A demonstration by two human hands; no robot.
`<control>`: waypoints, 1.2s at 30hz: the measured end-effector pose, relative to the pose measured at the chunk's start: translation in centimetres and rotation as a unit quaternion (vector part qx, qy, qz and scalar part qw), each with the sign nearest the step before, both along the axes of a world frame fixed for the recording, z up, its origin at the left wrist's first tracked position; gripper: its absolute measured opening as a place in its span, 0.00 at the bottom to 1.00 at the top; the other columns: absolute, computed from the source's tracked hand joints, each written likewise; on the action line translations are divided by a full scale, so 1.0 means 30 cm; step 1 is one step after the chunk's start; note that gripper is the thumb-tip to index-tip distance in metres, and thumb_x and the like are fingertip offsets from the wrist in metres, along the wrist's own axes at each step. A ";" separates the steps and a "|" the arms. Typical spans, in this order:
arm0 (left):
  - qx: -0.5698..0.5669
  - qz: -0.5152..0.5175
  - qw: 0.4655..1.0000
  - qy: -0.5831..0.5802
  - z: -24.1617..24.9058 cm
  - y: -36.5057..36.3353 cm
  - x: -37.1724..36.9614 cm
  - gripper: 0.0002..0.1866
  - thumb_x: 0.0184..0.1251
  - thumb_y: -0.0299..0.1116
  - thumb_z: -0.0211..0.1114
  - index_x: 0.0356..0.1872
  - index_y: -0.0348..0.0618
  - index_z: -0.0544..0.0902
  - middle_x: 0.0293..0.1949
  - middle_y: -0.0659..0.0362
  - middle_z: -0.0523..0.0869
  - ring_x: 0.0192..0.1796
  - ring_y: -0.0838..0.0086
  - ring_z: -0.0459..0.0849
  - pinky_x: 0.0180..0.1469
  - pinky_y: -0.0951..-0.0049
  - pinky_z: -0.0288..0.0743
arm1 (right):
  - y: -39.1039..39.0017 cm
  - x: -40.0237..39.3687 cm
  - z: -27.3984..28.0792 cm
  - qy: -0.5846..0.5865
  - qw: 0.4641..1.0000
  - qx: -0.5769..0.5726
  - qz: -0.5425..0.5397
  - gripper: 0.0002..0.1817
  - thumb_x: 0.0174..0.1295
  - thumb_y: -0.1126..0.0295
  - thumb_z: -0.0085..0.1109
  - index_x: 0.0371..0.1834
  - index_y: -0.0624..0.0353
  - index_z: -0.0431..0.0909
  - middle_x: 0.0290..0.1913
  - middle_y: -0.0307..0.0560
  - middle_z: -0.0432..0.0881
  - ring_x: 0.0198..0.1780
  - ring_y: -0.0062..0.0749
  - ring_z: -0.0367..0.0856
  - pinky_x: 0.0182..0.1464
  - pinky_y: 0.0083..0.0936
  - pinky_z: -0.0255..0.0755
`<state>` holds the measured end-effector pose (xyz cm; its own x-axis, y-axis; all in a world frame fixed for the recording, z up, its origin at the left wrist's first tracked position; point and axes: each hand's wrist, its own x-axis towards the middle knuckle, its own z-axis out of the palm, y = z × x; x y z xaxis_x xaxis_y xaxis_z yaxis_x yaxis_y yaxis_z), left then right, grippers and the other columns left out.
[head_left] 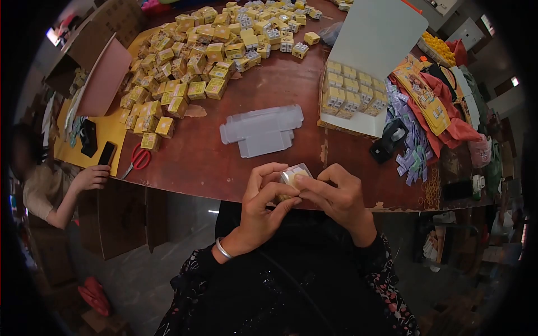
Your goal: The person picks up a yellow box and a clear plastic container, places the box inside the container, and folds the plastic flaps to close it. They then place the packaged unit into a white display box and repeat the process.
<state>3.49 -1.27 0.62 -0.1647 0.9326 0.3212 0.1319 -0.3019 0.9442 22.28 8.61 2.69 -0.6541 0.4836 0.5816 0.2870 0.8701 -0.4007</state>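
Just over the table's front edge, a small clear plastic box (291,172) with something yellowish inside is held between both hands. My left hand (260,200) grips it from the left, fingers bent around its side. On the right, my right hand (343,200) pinches its upper edge with the thumb and fingers. The fingers cover much of the box, so its lower part is hidden. Beyond the hands lies an unfolded clear plastic sheet (263,131) with flaps, flat on the reddish table (196,159).
A heap of small yellow boxes (196,59) covers the far left. A white display carton (370,39) holds rows of small boxes. Purple sachets (412,151), a tape dispenser (389,140) and rubber bands (430,190) lie right. Red scissors (140,158) sit near another person's hand (92,178) and a phone (107,153).
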 end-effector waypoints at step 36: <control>0.089 0.041 0.948 0.303 -0.096 0.096 -0.089 0.14 0.54 0.18 0.72 0.42 0.39 0.86 0.58 0.47 0.80 0.64 0.49 0.81 0.67 0.47 0.77 | 0.665 0.351 0.104 -0.193 0.948 -0.124 -0.220 0.30 0.54 0.75 0.73 0.63 0.62 0.78 0.57 0.54 0.85 0.59 0.47 0.83 0.60 0.37 0.78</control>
<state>0.84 1.59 -2.28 0.0310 0.8470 0.5307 0.6639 -0.4144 0.6225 32.80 28.56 5.80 -0.4989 0.8493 0.1727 0.7670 0.5255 -0.3682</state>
